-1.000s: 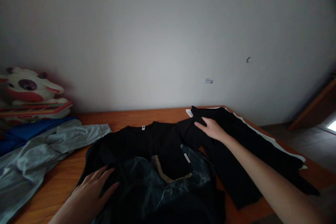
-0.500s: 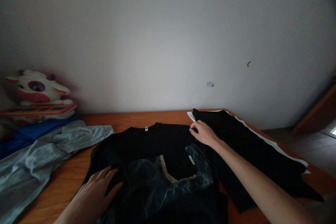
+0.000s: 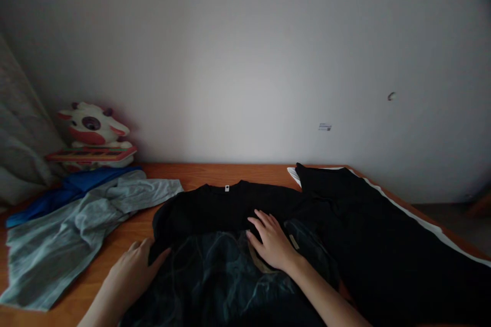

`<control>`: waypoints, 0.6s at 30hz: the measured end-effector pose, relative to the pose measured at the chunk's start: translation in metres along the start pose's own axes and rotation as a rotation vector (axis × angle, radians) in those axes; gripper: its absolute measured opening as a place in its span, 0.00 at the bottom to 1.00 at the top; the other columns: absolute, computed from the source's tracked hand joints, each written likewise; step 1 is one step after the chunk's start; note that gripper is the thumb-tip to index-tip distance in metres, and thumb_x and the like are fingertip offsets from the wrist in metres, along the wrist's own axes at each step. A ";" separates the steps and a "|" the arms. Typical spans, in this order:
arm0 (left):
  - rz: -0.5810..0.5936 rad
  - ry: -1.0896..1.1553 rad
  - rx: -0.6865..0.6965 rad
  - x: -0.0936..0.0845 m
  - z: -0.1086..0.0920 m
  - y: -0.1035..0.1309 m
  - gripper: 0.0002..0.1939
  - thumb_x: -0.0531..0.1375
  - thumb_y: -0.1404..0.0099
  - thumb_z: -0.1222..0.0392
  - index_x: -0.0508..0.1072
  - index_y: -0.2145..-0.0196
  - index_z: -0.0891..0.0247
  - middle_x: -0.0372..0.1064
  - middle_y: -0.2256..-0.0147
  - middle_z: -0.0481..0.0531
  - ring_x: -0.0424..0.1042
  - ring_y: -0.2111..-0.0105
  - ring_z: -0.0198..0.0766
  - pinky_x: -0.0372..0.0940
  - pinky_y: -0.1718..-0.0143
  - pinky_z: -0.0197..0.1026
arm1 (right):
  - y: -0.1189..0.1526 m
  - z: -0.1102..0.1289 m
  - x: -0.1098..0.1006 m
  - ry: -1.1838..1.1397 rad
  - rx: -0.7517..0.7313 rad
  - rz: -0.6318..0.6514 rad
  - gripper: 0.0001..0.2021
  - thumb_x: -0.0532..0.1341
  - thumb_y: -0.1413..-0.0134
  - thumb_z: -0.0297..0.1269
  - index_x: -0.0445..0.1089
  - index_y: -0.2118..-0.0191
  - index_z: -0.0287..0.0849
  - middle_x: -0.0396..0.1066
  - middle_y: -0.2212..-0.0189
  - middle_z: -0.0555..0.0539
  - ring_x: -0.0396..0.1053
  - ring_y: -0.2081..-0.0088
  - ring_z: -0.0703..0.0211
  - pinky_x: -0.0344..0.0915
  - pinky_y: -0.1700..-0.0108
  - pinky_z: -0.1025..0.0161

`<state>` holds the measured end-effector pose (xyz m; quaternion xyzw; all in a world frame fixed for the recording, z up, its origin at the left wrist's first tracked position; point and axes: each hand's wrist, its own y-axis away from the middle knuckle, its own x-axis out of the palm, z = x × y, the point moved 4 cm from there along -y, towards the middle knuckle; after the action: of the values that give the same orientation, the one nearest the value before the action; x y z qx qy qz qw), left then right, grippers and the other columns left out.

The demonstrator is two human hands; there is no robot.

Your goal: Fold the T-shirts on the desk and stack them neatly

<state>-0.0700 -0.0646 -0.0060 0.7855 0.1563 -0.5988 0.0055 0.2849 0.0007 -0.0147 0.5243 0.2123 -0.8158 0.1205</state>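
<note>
A black shirt lies spread on the wooden table, a small white label at its collar. On top of its lower part is a dark garment with pale marbled streaks and a tan-edged neckline. My right hand rests open on the cloth at that neckline, fingers spread. At the left border of these two garments is my left hand, thumb apart from the fingers and touching the dark cloth; its fingertips are partly hidden. Further right lies another black garment with white cloth showing beneath its edge.
Grey trousers and a blue cloth lie on the table's left side. Behind them stands a cow-shaped toy keyboard. A curtain hangs at far left. The wall rises behind the wooden table.
My right hand has moved from the black shirt's right shoulder down and left to the streaked garment's neckline. My left hand stays at the left border. The view has turned slightly left.
</note>
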 end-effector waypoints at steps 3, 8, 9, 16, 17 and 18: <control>0.035 0.069 -0.003 0.002 -0.023 0.001 0.22 0.48 0.36 0.45 0.72 0.56 0.61 0.80 0.59 0.62 0.80 0.57 0.55 0.73 0.56 0.51 | -0.001 -0.001 -0.003 -0.018 -0.006 0.000 0.21 0.54 0.32 0.44 0.69 0.39 0.42 0.61 0.33 0.36 0.58 0.32 0.43 0.51 0.31 0.41; 0.047 0.332 0.174 -0.017 -0.076 0.019 0.24 0.54 0.37 0.43 0.76 0.51 0.59 0.76 0.46 0.59 0.74 0.44 0.53 0.69 0.43 0.51 | -0.001 -0.005 -0.002 -0.036 0.004 -0.029 0.20 0.56 0.33 0.43 0.70 0.40 0.43 0.63 0.34 0.37 0.59 0.33 0.44 0.52 0.31 0.42; 0.120 0.395 0.224 -0.021 -0.086 0.023 0.25 0.55 0.36 0.41 0.77 0.50 0.57 0.73 0.41 0.57 0.69 0.39 0.52 0.66 0.39 0.51 | -0.001 -0.006 -0.001 -0.038 0.003 -0.033 0.20 0.56 0.33 0.43 0.70 0.40 0.43 0.63 0.34 0.37 0.59 0.33 0.44 0.52 0.31 0.41; 0.428 0.726 0.198 -0.016 -0.100 0.025 0.23 0.51 0.32 0.41 0.79 0.55 0.55 0.77 0.47 0.52 0.76 0.47 0.47 0.69 0.43 0.47 | -0.002 -0.007 0.001 -0.035 0.006 -0.046 0.20 0.57 0.33 0.43 0.71 0.41 0.41 0.64 0.35 0.36 0.60 0.33 0.44 0.52 0.31 0.43; 0.379 0.698 0.127 -0.008 -0.094 0.021 0.23 0.53 0.34 0.42 0.77 0.54 0.57 0.79 0.50 0.55 0.78 0.52 0.48 0.71 0.48 0.48 | -0.002 -0.007 0.001 -0.032 0.004 -0.053 0.20 0.57 0.33 0.43 0.71 0.41 0.41 0.64 0.35 0.37 0.60 0.34 0.44 0.52 0.31 0.43; 0.307 0.638 0.059 0.000 -0.089 0.017 0.23 0.55 0.37 0.43 0.75 0.52 0.60 0.79 0.51 0.58 0.79 0.54 0.49 0.73 0.51 0.49 | -0.002 -0.008 0.002 -0.031 0.001 -0.061 0.20 0.57 0.33 0.43 0.71 0.42 0.42 0.65 0.35 0.37 0.61 0.34 0.44 0.53 0.31 0.43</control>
<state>0.0180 -0.0637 0.0162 0.9471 0.0129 -0.3199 0.0238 0.2896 0.0065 -0.0189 0.5051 0.2259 -0.8271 0.0983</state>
